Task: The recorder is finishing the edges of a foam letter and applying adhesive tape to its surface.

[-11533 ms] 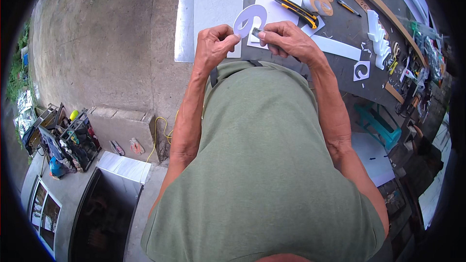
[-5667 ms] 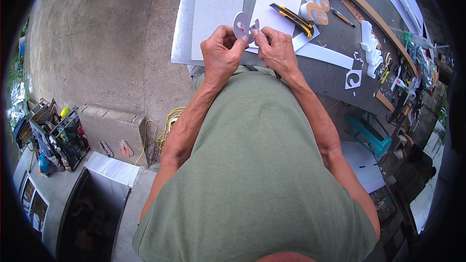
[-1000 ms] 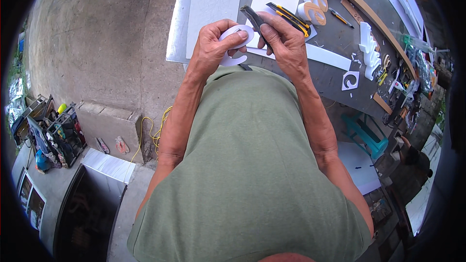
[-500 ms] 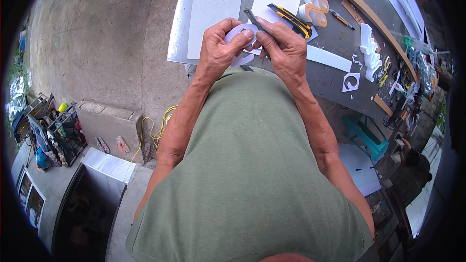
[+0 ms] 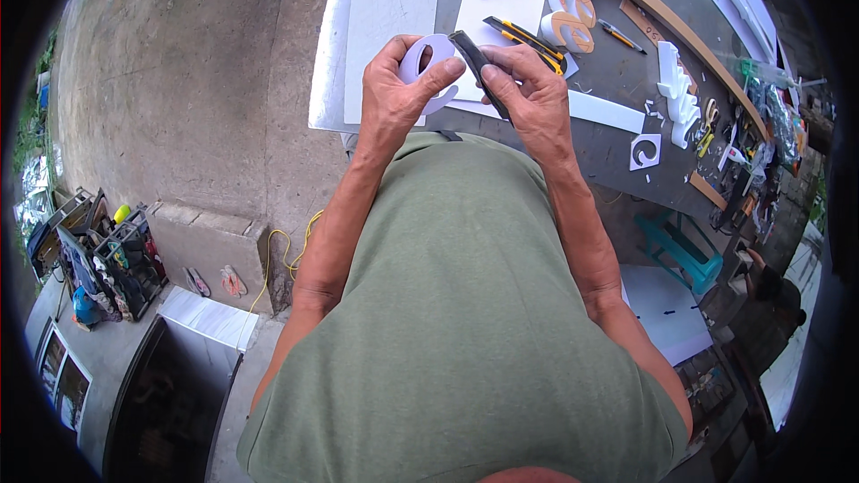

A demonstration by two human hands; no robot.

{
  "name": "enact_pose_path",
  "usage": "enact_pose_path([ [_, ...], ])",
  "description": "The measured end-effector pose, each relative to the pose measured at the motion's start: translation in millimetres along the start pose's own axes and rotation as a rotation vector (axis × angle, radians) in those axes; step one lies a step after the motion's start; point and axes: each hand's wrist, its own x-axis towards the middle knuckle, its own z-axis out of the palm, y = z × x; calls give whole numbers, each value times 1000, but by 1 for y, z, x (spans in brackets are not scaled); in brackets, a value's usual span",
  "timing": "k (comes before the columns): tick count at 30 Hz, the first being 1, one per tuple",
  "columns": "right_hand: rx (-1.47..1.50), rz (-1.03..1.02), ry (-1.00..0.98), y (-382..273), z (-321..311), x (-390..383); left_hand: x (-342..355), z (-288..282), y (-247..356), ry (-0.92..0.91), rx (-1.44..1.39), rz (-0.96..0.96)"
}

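Concrete ground (image 5: 197, 80) covers the left side; a dark grey worktable (image 5: 595, 156) stands far and right. White sheet (image 5: 394, 27) lies flat at the table's left end. Green stool (image 5: 702, 273) stands to the right, on the near side of the table. Left hand (image 5: 389, 98) is closed on the item under inspection, a white e-shaped cutout (image 5: 438, 46), raised before the table's near edge. Right hand (image 5: 535, 98) is clamped on a dark slim tool (image 5: 474, 63), its far tip close beside the cutout; contact cannot be confirmed. 3 e-shaped blocks (image 5: 570, 29) and a yellow-black knife (image 5: 528, 38) lie beyond the right hand, positions on the table unchanged.

Change noted against 0.5 s earlier: the left thumb then partly covered the cutout's oval hole, which now shows clearly; the right fingertips, then right beside the cutout, are farther off.
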Motion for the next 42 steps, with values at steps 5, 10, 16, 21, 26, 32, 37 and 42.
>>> enact_pose_path([
  [5, -114, -17, 20, 0, 6, -1, 1, 2, 1, -29, 25, 66],
  [10, 171, 86, -1, 13, 1, -1, 2, 0, 1, -110, -131, 9],
  [16, -549, -479, -85, 3, 3, 1, 6, -3, -12, -66, -210, -60],
  [21, -304, -168, -223, 12, -20, 1, 2, -4, -13, -141, -331, -116],
  [26, 257, 30, -85, 2, -20, 4, 2, -7, -14, -193, -364, -104],
  [32, -9, -28, -192, -2, -7, 9, 0, -5, -13, -213, -297, -116],
  [37, -95, -129, -134, -10, 7, 15, -1, -3, -8, -154, -216, -88],
  [42, -176, -61, -127, -4, 8, -2, -4, -2, -7, -97, -183, -42],
])
